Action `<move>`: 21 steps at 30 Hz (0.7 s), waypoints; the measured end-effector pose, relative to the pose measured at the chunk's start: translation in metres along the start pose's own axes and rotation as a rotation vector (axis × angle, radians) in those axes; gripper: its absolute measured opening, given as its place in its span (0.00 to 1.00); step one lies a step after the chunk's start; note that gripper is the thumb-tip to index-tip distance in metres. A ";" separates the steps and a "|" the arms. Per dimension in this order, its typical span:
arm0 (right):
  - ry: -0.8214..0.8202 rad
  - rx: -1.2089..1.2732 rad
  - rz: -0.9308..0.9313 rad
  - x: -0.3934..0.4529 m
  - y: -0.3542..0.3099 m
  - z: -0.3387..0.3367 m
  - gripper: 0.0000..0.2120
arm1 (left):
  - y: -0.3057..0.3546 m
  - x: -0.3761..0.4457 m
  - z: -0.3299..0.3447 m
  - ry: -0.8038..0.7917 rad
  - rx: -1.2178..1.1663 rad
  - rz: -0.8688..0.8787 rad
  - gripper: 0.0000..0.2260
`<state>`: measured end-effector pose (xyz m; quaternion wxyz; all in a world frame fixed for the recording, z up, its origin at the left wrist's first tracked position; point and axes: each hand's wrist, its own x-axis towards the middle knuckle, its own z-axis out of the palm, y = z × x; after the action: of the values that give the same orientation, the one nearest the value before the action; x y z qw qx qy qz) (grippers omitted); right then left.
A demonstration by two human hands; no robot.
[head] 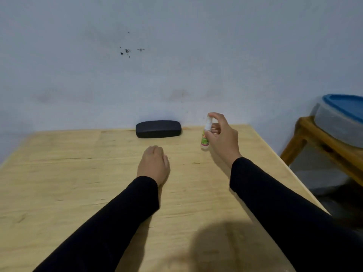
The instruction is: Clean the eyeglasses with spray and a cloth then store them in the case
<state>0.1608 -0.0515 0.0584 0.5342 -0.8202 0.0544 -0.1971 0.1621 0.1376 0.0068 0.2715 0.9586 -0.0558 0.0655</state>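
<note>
A black glasses case point(158, 128) lies shut at the back of the wooden table point(78, 183), against the wall. To its right, my right hand point(222, 136) grips a small white spray bottle point(206, 134) with a green label, forefinger on its top. My left hand point(154, 163) rests on the table in front of the case, fingers curled under; whether it holds anything is hidden. No eyeglasses or cloth show in the head view.
A pale wall rises right behind the table. To the right stands a wooden stool point(322, 142) carrying a grey tub with a blue lid point(345, 108). The table's right edge runs diagonally toward me.
</note>
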 end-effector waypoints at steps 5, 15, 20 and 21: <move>0.014 -0.007 -0.004 0.045 0.007 0.031 0.17 | -0.002 0.002 0.007 0.019 -0.007 0.005 0.17; -0.001 -0.026 -0.053 0.086 0.026 0.064 0.18 | -0.004 0.008 0.012 0.046 -0.049 -0.036 0.15; -0.014 -0.041 -0.068 0.091 0.030 0.066 0.18 | -0.001 0.006 0.009 0.032 -0.034 -0.030 0.16; -0.018 -0.036 -0.077 0.092 0.031 0.066 0.18 | 0.000 0.006 0.007 0.028 -0.006 -0.013 0.17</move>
<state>0.2741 -0.0355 0.0313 0.5120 -0.8329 0.0217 -0.2091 0.1682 0.1332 0.0017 0.2756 0.9571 -0.0459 0.0772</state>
